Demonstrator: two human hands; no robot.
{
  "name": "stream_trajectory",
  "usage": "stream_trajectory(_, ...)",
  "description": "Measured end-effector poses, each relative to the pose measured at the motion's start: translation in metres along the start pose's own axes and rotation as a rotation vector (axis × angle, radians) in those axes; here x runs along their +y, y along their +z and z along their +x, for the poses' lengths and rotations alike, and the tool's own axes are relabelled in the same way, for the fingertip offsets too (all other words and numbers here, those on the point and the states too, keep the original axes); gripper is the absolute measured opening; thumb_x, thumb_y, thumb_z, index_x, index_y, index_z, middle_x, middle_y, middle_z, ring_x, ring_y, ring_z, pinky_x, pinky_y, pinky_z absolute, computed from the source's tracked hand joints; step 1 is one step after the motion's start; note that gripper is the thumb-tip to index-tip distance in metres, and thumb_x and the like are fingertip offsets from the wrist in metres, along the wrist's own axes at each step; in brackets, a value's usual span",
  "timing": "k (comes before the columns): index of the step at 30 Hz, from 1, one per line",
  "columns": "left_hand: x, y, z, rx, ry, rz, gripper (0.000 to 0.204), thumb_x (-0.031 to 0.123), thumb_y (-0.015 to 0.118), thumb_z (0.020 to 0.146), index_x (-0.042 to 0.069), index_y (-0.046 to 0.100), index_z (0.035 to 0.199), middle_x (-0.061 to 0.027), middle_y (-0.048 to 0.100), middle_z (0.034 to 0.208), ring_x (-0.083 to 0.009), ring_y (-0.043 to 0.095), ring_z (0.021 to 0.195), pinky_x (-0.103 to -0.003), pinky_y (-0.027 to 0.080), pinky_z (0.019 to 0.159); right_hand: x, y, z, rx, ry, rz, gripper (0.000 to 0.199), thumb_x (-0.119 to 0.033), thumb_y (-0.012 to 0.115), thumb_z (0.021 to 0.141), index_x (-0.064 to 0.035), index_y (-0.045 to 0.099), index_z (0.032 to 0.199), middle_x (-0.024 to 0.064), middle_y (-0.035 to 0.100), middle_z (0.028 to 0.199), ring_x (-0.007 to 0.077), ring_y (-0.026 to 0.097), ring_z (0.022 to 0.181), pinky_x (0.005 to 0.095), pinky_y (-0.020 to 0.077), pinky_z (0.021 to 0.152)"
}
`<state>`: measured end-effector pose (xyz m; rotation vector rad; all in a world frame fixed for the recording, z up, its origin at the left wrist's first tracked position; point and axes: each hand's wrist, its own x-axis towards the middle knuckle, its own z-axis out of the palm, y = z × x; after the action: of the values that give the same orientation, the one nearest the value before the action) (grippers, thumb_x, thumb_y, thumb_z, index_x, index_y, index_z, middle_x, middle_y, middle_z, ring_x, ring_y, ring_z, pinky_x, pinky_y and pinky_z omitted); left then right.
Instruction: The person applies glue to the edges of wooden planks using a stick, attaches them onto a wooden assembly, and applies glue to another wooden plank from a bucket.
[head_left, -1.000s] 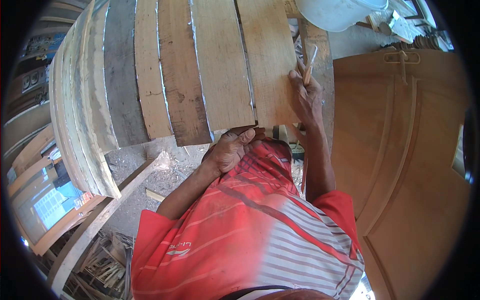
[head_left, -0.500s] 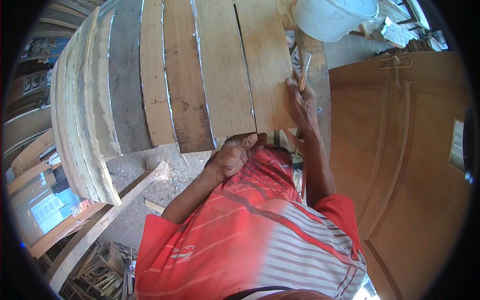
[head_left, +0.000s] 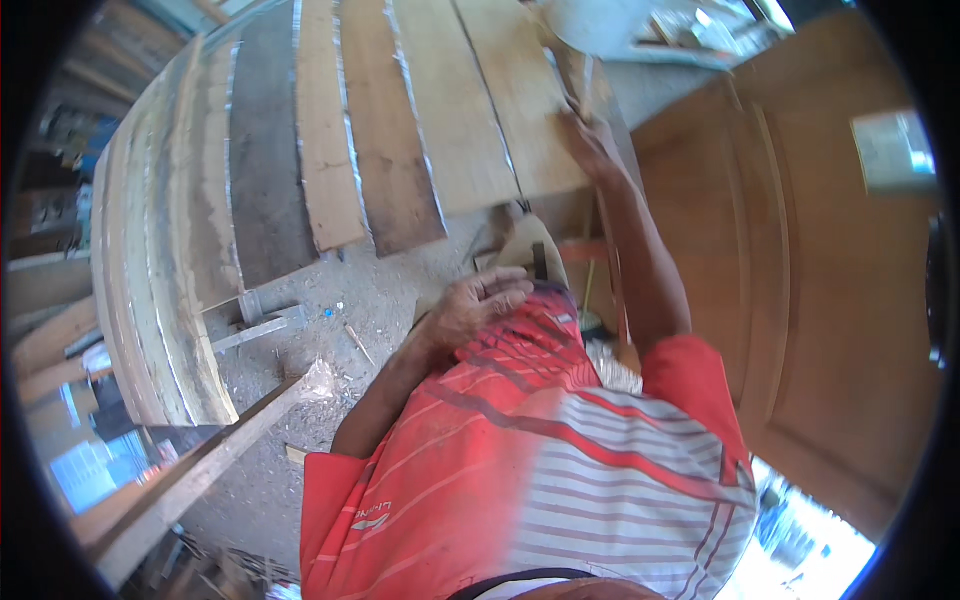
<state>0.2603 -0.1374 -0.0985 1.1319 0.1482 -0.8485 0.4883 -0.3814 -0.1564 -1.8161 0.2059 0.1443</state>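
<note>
Several wooden boards [head_left: 265,150] lie side by side, pale bead-like lines along many of the joints. My right hand [head_left: 592,148] is at the right edge of the last light-brown board [head_left: 540,130], closed round a thin wooden stick-like tool [head_left: 586,88]. Motion blur hides the tool's tip and whether my fingers press on the board. My left hand [head_left: 480,305] rests in front of my red shirt, below the boards' near ends. Its fingers are stretched out, with nothing visible in them.
A white bucket [head_left: 598,22] stands beyond my right hand. A brown panelled door [head_left: 800,260] leans along the right side. On the left a timber beam [head_left: 215,455] slants above a floor [head_left: 270,490] strewn with shavings and wood scraps.
My view has shifted, and more floor shows below the boards. My left hand has come away from the board's near edge and its fingers have straightened. My right hand stays at the right edge.
</note>
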Motion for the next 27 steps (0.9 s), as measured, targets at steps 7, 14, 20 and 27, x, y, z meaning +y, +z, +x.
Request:
stream_trajectory(7,-0.03,-0.001,-0.026,0.01,-0.013,-0.082,0.057,0.024,0.069,0.1,-0.004,0.049,0.144,-0.0153,0.064,0.135,-0.0193,0.063,0.12,-0.031,0.051,0.102,-0.011,0.004,0.012,-0.044,0.066,-0.227,0.056,-0.053,0.058,0.096,-0.0075,0.07,0.128,0.0081,0.072,0.098,0.0185,0.065,0.092,0.037,0.0516,0.081)
stream_trajectory(14,-0.084,-0.006,-0.044,0.065,-0.009,-0.115,0.053,0.022,0.067,0.101,-0.005,0.05,0.143,-0.0135,0.066,0.131,-0.0185,0.062,0.12,-0.03,0.048,0.105,-0.021,0.0,0.0,-0.003,-0.065,-0.195,0.061,-0.054,0.056,0.096,-0.0079,0.067,0.133,0.0093,0.071,0.107,0.0201,0.065,0.099,0.0368,0.0509,0.087)
stream_trajectory(20,-0.108,0.001,-0.048,0.096,-0.017,-0.212,0.053,0.023,0.069,0.1,-0.005,0.051,0.142,-0.0123,0.066,0.131,-0.0179,0.061,0.121,-0.03,0.048,0.104,-0.006,-0.028,-0.003,-0.087,-0.053,-0.05,0.058,-0.049,0.058,0.1,-0.0022,0.067,0.132,0.0082,0.07,0.104,0.0168,0.064,0.094,0.0345,0.0508,0.083)
stream_trajectory(27,-0.098,0.051,-0.013,0.145,-0.039,-0.001,0.074,0.027,0.075,0.096,-0.005,0.038,0.151,-0.0192,0.056,0.142,-0.0227,0.058,0.125,-0.034,0.047,0.106,-0.007,-0.043,-0.031,-0.123,0.05,0.114,0.055,-0.047,0.059,0.102,0.002,0.068,0.124,0.0048,0.068,0.097,0.0116,0.061,0.086,0.0296,0.0494,0.076)
